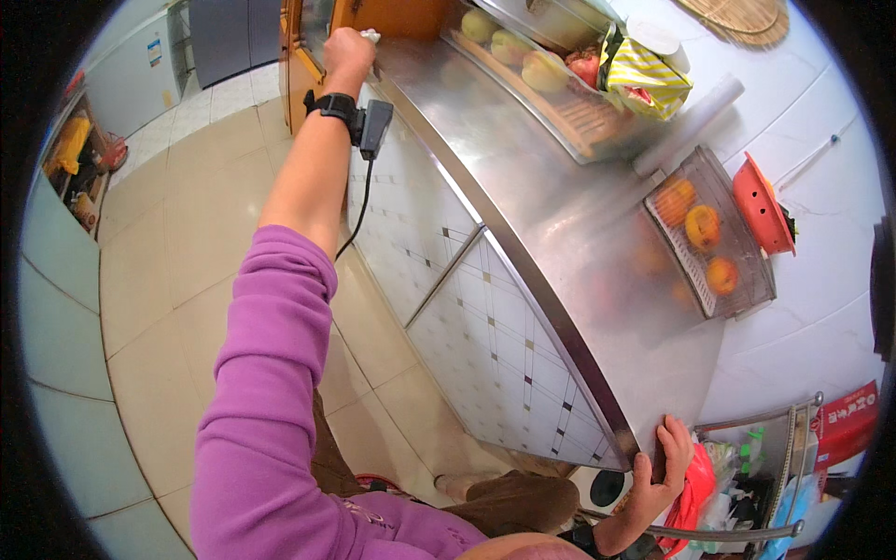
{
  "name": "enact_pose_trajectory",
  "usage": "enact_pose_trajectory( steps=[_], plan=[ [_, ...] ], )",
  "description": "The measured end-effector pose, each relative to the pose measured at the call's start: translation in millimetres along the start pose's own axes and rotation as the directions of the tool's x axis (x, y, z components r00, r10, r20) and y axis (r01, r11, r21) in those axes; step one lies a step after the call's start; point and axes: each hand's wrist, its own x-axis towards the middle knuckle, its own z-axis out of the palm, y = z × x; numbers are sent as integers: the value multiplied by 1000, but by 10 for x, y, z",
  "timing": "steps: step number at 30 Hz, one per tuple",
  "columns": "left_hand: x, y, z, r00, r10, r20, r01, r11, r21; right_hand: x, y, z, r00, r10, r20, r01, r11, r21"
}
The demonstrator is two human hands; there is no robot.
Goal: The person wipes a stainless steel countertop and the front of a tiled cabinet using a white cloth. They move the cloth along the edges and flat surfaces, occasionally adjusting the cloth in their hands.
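Note:
My left hand [348, 50] is stretched far out, its fingers closed around a small white cloth or tissue [371, 35], mostly hidden. It is at the far end of the stainless steel countertop [504, 175], beside a wooden cabinet [392, 17]. A black device on a strap [376, 129] sits on that wrist, with a cable hanging from it. At the near corner of the countertop, my right hand [661, 465] rests with thumb and fingers apart, holding nothing. The thumb is by the front edge and the fingers lie over the top.
Along the wall stand a clear bin of fruit [532, 84], a yellow-striped bag [647, 77], a transparent bin with orange fruit [714, 238] and a red plastic basket [763, 206]. A metal rack [742, 532] with bags adjoins the right corner. Tiled cabinet doors [483, 329] face the floor [175, 280].

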Motion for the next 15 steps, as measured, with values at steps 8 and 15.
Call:
enact_pose_trajectory(
  steps=[8,15],
  plan=[
    [-384,-167,26,999,-19,-51,6,969,-248,9,5,1,999,-44,-5,44,999,-13],
    [-1834,321,-509,997,37,-65,-64,864,-500,18,-31,14,998,-58,-39,59,998,33]
  ],
)
